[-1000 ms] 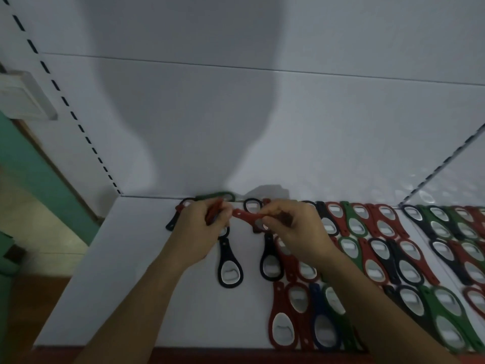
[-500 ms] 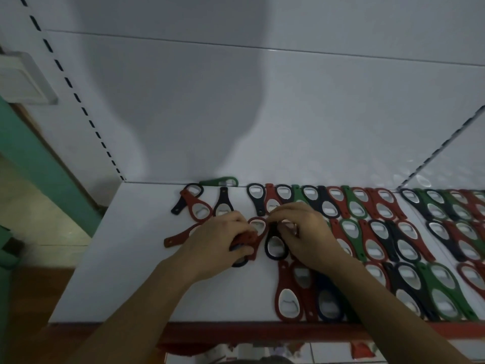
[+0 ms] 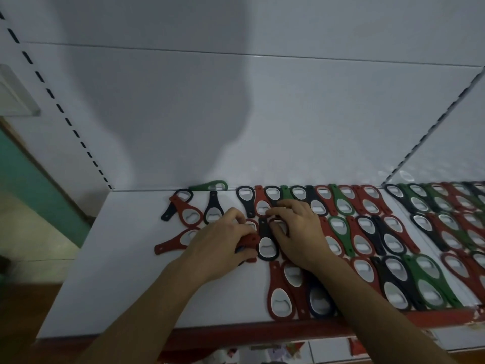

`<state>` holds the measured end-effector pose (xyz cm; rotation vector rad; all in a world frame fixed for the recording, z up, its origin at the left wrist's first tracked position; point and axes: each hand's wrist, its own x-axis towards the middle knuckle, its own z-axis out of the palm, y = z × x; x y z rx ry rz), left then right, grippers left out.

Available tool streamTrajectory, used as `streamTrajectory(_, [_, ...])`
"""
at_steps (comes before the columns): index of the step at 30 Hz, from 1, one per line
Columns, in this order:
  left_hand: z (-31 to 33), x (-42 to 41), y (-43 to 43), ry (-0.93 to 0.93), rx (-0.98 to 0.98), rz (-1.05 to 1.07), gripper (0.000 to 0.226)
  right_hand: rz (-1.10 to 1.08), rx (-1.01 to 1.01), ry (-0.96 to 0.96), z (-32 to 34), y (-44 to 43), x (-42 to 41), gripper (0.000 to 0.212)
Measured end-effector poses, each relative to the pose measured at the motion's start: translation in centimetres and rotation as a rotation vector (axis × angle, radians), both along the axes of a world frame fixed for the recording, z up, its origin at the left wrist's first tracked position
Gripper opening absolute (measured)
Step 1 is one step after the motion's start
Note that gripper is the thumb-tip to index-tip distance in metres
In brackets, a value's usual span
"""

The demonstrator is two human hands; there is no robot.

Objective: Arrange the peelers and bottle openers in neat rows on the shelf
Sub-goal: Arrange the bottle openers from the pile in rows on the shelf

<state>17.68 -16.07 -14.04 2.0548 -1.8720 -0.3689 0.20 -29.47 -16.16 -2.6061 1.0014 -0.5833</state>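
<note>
Red, black, green and blue bottle openers lie on a white shelf (image 3: 105,285). My left hand (image 3: 217,243) grips a red bottle opener (image 3: 249,239) low on the shelf, thumb over its handle. My right hand (image 3: 299,232) rests beside it, its curved fingertips pressing on the openers at the left end of the rows. A black opener (image 3: 266,246) lies between the two hands. Neat overlapping rows of openers (image 3: 367,232) fill the shelf to the right. Loose at the left are a red opener (image 3: 172,244), a crossed red and black pair (image 3: 183,210), and a black one (image 3: 214,210).
A green opener (image 3: 210,185) leans at the back wall. The shelf's red front edge (image 3: 262,329) runs below my forearms. A slotted upright (image 3: 52,95) bounds the left side, another slotted strip (image 3: 430,132) the right. More rows of openers (image 3: 446,219) lie beyond it.
Both hands came down from the back of the shelf with the red opener and lowered it beside the black opener. The loose openers at the back left are now uncovered.
</note>
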Motion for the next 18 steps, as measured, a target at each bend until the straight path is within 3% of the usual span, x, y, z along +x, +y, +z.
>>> streamTrajectory(5, [0.1, -0.2, -0.4, -0.008, -0.05, 0.007, 0.041, 0.002, 0.006, 0.023, -0.2, -0.3, -0.1, 0.03])
streamTrajectory(7, [0.5, -0.4, -0.5, 0.091, -0.159, 0.075, 0.037, -0.003, 0.026, 0.026, 0.1, 0.0, 0.0, 0.034])
streamTrajectory(9, [1.2, -0.5, -0.6, 0.504, -0.279, 0.209, 0.029, 0.013, 0.086, -0.084, 1.1, 0.5, 0.1, 0.04])
streamTrajectory(11, [2.3, -0.9, -0.8, 1.193, -0.324, 0.265, 0.031, 0.07, 0.182, -0.3, 2.5, 1.4, 0.4, 0.038])
streamTrajectory(13, [2.8, -1.1, -0.9, 1.629, -0.397, 0.246, 0.032, 0.167, 0.423, -0.514, 3.9, 2.6, 1.0, 0.031])
streamTrajectory(15, [2.9, -1.5, -0.7, 1.75, -0.45, 0.203, 0.031, 0.209, 0.693, -0.657, 4.6, 3.7, 1.9, 0.033])
streamTrajectory(18, [2.7, -2.0, -0.2, 1.715, -0.47, 0.177, 0.03, 0.103, 0.765, -0.684, 5.0, 4.2, 2.5, 0.036])
